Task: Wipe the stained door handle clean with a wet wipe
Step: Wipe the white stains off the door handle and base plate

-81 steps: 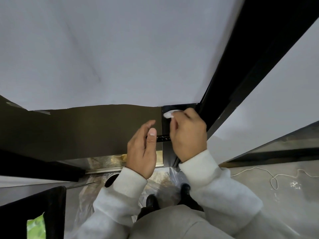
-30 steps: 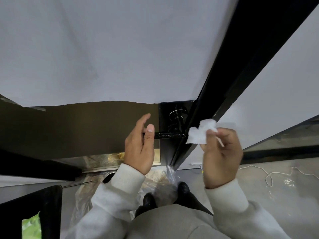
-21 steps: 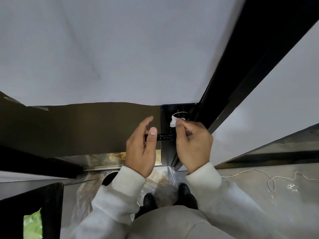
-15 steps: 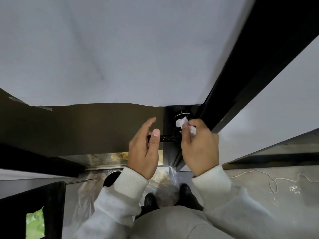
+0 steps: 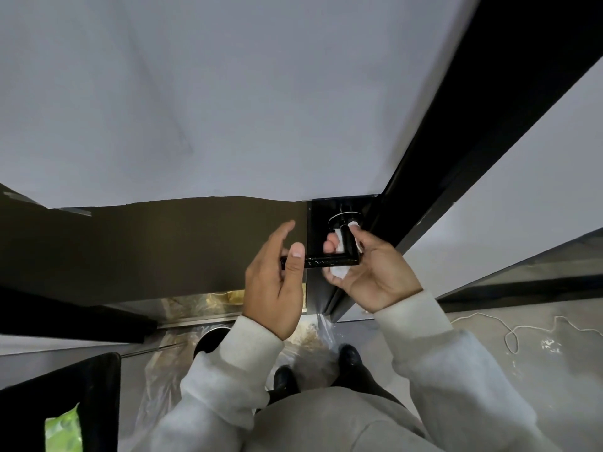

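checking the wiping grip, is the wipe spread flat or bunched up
Bunched: the wipe is wrapped round the handle neck in the right hand, only small white bits showing.

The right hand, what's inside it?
The right hand cups a white wet wipe around the neck of the black door handle. Most of the wipe is covered by fingers and handle.

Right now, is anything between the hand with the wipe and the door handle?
Nothing visible is. The right hand already has the wet wipe wrapped around the neck of the door handle, near its round base. The left hand holds the lever's free end, clear of the wipe.
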### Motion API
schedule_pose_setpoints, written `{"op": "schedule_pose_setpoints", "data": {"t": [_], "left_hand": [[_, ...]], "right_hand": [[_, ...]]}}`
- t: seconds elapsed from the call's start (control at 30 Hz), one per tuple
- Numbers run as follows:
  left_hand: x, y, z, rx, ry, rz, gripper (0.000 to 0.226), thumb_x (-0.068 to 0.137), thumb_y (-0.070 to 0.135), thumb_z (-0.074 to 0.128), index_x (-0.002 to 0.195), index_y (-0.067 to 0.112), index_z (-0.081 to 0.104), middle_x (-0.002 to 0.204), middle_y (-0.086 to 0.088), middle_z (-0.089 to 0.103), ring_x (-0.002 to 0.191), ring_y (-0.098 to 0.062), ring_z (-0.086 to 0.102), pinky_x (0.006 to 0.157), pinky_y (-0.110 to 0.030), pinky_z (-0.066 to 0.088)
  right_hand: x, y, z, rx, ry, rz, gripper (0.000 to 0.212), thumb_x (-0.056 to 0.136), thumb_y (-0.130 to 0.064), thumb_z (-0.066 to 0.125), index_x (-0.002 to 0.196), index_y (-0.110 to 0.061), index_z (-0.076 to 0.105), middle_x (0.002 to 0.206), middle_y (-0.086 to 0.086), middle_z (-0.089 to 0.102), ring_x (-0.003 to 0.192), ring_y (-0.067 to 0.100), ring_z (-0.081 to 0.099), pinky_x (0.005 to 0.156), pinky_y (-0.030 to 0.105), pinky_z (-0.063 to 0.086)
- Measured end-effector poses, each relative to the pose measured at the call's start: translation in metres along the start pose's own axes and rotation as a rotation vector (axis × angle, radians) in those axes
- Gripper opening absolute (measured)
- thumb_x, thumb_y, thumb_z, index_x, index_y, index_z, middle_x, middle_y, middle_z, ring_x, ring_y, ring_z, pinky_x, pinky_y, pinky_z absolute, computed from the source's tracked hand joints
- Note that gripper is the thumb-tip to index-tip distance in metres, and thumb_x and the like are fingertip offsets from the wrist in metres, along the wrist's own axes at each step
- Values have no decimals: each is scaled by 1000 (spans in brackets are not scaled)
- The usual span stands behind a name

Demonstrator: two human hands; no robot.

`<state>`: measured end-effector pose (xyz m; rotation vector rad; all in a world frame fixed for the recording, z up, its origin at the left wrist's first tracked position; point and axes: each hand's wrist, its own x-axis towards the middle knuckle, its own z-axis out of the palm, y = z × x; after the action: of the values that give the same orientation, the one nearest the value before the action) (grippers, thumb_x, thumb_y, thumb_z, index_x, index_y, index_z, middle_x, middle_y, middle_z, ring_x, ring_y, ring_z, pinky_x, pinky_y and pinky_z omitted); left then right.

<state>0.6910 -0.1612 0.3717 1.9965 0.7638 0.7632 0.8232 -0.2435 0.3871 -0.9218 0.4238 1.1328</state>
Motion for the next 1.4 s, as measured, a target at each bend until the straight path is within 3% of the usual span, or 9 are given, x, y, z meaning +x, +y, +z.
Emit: {"op": "schedule_pose_setpoints", "data": {"t": [0.2, 0.27, 0.37, 0.53, 0.73, 1.03, 1.2, 1.3, 1.4], "left_hand": [[-1, 3, 2, 13, 25, 4, 50, 101, 44, 35, 137, 16, 57, 107, 29, 54, 100, 22, 51, 81, 2, 36], [2, 1, 4, 61, 34, -5, 45, 102, 45, 35, 118, 19, 68, 96, 21, 62, 92, 11, 58, 77, -6, 42], [9, -5, 4, 302, -12, 1, 47, 101, 43, 38, 60, 24, 50, 54, 7, 46, 53, -11, 46, 56, -32, 36], [17, -5, 2, 416, -89, -37, 49, 97, 41, 46, 57, 13, 48, 43, 1, 41, 45, -22, 45, 50, -31, 33], [16, -5, 4, 429, -61, -35, 45, 96, 36, 50, 56, 19, 41, 44, 2, 37, 46, -21, 42, 51, -30, 31], [13, -6, 7, 420, -26, -58, 44, 94, 38, 48, 54, 22, 39, 46, 7, 37, 46, -11, 39, 53, -29, 27], [12, -5, 11, 435, -14, -68, 46, 93, 36, 47, 52, 25, 31, 45, 6, 35, 45, -12, 38, 54, -28, 25], [13, -6, 11, 447, 2, -76, 45, 92, 38, 45, 52, 21, 35, 45, 5, 35, 45, -15, 38, 53, -30, 23], [14, -7, 10, 439, 1, -46, 44, 93, 37, 46, 53, 20, 35, 45, 4, 32, 45, -19, 37, 51, -31, 24]], "right_hand": [[6, 5, -1, 28, -42, 0, 16, 93, -29, 59, 81, -18, 61, 63, -1, 62, 72, 18, 62, 76, 34, 45], [11, 5, -2, -2, 13, -86, 19, 96, -24, 60, 79, -15, 62, 62, 3, 59, 64, 18, 59, 72, 33, 49], [13, 5, 0, -495, 200, -390, 30, 101, -25, 56, 77, -11, 68, 65, 1, 66, 66, 20, 62, 73, 35, 49], [8, 7, 7, -960, 334, -566, 42, 105, -33, 45, 80, -9, 68, 69, -3, 68, 66, 16, 63, 69, 27, 45], [13, 4, -3, -25, -71, -7, 24, 103, -29, 49, 92, -13, 62, 72, 0, 61, 70, 15, 54, 72, 30, 45], [17, 9, -12, -39, -118, -34, 31, 104, -37, 45, 95, -12, 62, 68, -3, 56, 74, 14, 49, 94, 36, 41], [8, -2, -14, -1462, 258, -829, 33, 105, -22, 45, 76, -12, 56, 66, 5, 59, 61, 26, 52, 64, 28, 36], [-3, -4, -22, -1734, 228, -1028, 28, 104, -27, 38, 85, -17, 58, 65, 0, 55, 58, 30, 56, 55, 33, 44], [-18, -6, -42, -1659, 110, -1193, 20, 100, -25, 43, 90, -21, 60, 66, -7, 51, 57, 15, 47, 55, 28, 38]]}}
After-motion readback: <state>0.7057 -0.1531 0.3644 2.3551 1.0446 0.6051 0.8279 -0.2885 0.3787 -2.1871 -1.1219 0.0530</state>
